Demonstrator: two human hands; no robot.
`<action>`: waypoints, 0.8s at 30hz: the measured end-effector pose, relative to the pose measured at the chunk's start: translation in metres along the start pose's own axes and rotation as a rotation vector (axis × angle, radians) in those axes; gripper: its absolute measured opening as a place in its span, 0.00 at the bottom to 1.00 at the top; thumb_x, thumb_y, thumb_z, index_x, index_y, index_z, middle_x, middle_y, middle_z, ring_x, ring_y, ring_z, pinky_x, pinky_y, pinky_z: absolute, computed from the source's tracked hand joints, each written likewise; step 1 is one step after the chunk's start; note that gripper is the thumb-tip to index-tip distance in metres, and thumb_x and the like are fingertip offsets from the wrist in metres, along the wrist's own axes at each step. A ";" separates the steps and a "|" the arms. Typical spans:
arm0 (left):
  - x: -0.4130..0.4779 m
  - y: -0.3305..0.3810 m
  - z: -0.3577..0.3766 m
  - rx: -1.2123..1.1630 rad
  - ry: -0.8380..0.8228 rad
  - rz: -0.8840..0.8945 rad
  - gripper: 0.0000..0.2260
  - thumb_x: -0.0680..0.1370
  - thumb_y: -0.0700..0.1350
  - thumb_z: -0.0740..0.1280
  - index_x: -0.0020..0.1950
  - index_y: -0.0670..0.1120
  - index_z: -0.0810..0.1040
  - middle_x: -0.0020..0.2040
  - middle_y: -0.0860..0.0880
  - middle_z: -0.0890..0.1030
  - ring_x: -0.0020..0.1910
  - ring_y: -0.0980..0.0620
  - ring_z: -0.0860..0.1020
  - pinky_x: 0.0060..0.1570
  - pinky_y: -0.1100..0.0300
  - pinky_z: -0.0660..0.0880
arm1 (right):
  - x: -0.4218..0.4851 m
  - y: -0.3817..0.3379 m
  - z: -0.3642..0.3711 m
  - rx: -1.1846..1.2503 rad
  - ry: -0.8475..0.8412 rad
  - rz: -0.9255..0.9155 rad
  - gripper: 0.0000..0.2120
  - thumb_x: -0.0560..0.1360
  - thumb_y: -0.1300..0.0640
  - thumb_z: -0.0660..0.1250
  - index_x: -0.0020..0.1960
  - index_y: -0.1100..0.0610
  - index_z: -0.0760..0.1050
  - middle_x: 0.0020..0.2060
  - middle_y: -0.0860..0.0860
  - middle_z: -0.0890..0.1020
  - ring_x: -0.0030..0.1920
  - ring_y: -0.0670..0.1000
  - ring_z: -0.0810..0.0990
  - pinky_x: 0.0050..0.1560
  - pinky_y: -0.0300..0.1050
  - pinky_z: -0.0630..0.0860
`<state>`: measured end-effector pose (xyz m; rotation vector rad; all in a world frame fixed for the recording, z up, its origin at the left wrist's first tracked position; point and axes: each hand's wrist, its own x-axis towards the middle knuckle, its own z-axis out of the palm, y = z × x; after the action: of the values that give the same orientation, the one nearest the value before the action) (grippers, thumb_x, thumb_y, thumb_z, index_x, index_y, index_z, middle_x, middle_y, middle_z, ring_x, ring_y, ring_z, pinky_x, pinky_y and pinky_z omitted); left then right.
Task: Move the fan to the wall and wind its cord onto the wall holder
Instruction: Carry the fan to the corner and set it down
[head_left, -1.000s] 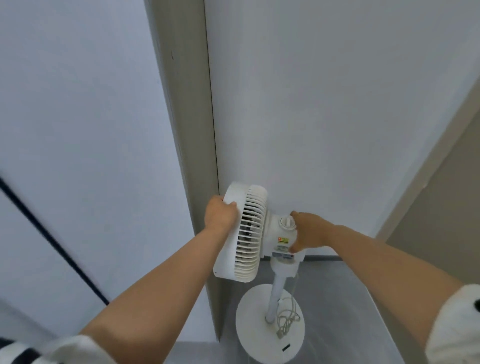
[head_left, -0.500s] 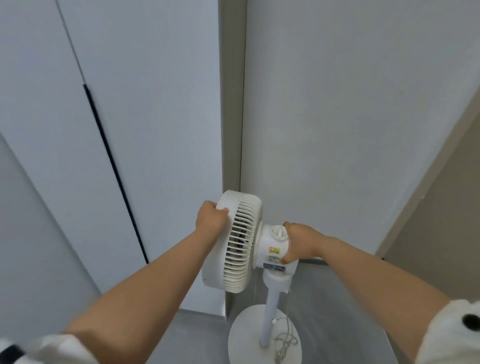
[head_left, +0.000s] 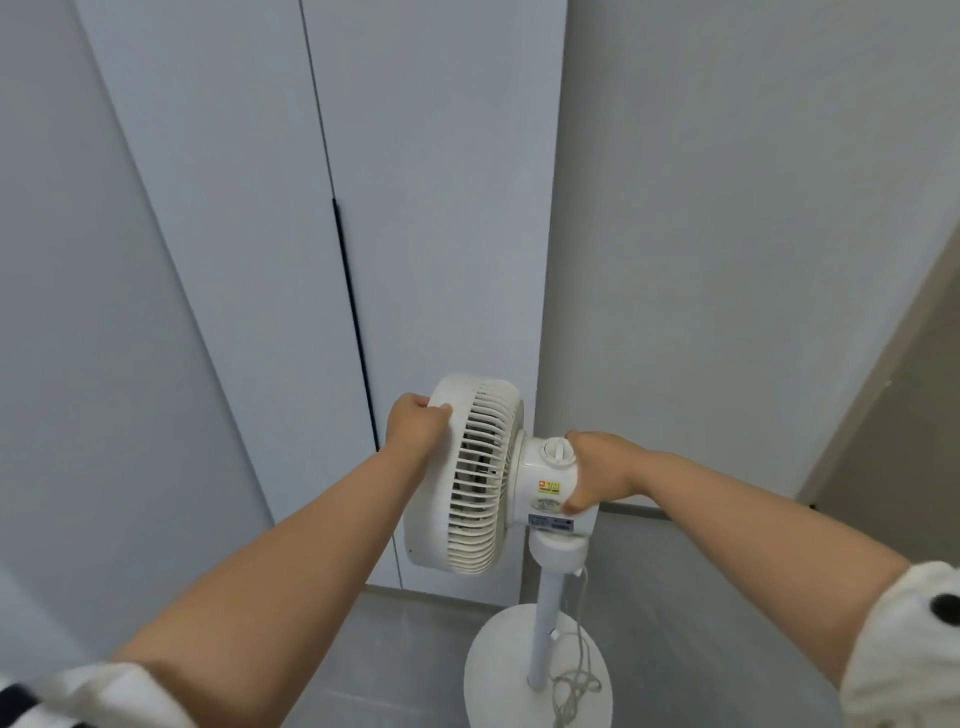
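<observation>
Fingers of the left hand (head_left: 415, 426) curl over the front rim of the fan (head_left: 478, 473), while the right hand (head_left: 602, 475) grasps the motor housing behind the dial. Both arms reach forward from rolled white sleeves. The fan stands upright on its round base (head_left: 498, 670) in a corner, close to the wall (head_left: 727, 260), with its cord (head_left: 574, 680) lying in a loose tangle on the base. Moving seems nearly done; next, I judge, comes letting go and gathering the cord. No wall holder is in view.

Single head-worn view, angled forward and down, close above fan (head_left: 480, 473), facing wall corner (head_left: 550, 260)
</observation>
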<state>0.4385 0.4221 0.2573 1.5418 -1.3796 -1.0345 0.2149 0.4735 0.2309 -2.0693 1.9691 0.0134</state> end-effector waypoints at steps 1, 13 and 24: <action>-0.002 -0.003 -0.017 -0.013 0.008 -0.001 0.04 0.77 0.42 0.62 0.50 0.42 0.71 0.49 0.47 0.73 0.47 0.49 0.71 0.46 0.58 0.66 | -0.001 -0.016 0.002 -0.007 -0.001 -0.005 0.31 0.57 0.44 0.76 0.55 0.52 0.68 0.48 0.48 0.79 0.48 0.52 0.78 0.48 0.46 0.77; -0.002 -0.056 -0.177 -0.144 0.034 -0.094 0.03 0.76 0.41 0.66 0.42 0.44 0.75 0.52 0.44 0.78 0.51 0.45 0.75 0.54 0.54 0.72 | 0.010 -0.170 0.034 -0.011 0.016 -0.071 0.32 0.58 0.44 0.76 0.55 0.55 0.67 0.49 0.50 0.78 0.48 0.52 0.77 0.48 0.48 0.77; 0.011 -0.104 -0.298 -0.221 0.223 -0.259 0.13 0.76 0.39 0.67 0.59 0.37 0.75 0.57 0.42 0.78 0.53 0.44 0.75 0.54 0.53 0.70 | 0.068 -0.298 0.050 -0.049 -0.081 -0.306 0.31 0.60 0.45 0.76 0.56 0.56 0.68 0.51 0.50 0.79 0.50 0.52 0.78 0.49 0.46 0.77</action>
<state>0.7545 0.4324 0.2609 1.6400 -0.8991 -1.0920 0.5208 0.4256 0.2283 -2.3405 1.6038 0.0816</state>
